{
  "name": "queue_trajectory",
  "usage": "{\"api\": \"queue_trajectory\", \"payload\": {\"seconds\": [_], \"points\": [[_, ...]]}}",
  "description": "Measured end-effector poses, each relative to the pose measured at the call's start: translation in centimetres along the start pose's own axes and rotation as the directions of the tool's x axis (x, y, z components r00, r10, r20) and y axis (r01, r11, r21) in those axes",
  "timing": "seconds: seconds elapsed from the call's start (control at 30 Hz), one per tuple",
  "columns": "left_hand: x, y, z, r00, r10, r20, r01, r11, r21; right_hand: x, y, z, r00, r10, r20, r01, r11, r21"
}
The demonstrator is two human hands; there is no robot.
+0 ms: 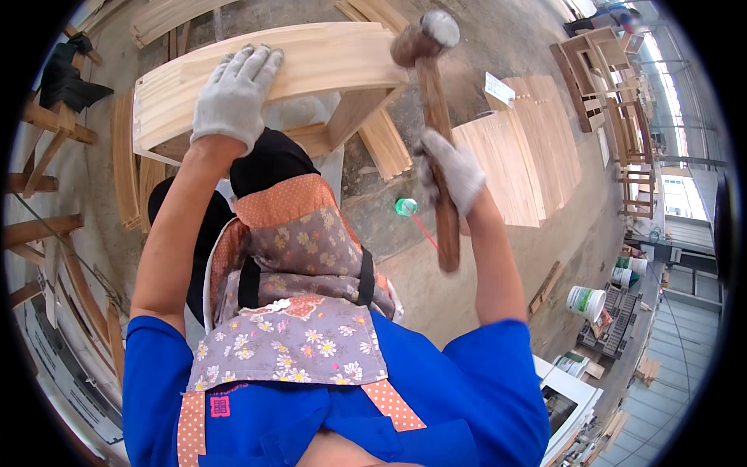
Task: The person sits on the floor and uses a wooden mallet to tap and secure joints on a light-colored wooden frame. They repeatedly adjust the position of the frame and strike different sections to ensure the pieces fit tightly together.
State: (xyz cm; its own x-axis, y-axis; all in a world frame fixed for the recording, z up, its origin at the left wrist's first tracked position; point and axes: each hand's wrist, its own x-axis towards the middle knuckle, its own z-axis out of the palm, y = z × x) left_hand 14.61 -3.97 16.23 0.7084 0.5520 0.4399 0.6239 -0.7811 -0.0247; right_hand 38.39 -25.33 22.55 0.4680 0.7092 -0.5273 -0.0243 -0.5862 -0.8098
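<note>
My left hand (233, 97), in a pale work glove, lies flat with fingers stretched on the top board of a light wooden box frame (327, 58). That frame is open on the side toward me and stands in front of my knees. Gloved too, my right hand (454, 170) is wrapped round the wooden handle of a mallet (434, 101). The mallet is upright, its thick brown head with a pale round face (440, 29) raised beside the frame's right end, apart from it.
Stacked wooden panels (537, 148) lie on the floor at right, a white paper (499, 89) on them. Nearer is a small green round item (405, 206) with a red strip. Loose boards (385, 144) lie beyond the frame. White buckets (585, 302) and wooden furniture frames (622, 117) stand far right.
</note>
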Motion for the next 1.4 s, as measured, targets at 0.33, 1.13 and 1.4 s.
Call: {"api": "queue_trajectory", "payload": {"seconds": [0.33, 1.13, 1.4], "points": [[-0.2, -0.7, 0.4, 0.999, -0.018, -0.045, 0.017, 1.000, -0.017, -0.5, -1.4, 0.5, 0.998, -0.059, -0.032, 0.060, 0.998, 0.007], [-1.0, -0.5, 1.0, 0.998, -0.020, -0.057, 0.020, 1.000, -0.005, 5.4, -5.5, 2.2, 0.996, 0.050, -0.076, -0.045, 0.997, 0.062], [-1.1, -0.6, 0.5, 0.997, -0.034, -0.065, 0.035, 0.999, 0.026, -1.0, -5.3, 0.2, 0.966, -0.257, -0.006, 0.237, 0.879, 0.415]]}}
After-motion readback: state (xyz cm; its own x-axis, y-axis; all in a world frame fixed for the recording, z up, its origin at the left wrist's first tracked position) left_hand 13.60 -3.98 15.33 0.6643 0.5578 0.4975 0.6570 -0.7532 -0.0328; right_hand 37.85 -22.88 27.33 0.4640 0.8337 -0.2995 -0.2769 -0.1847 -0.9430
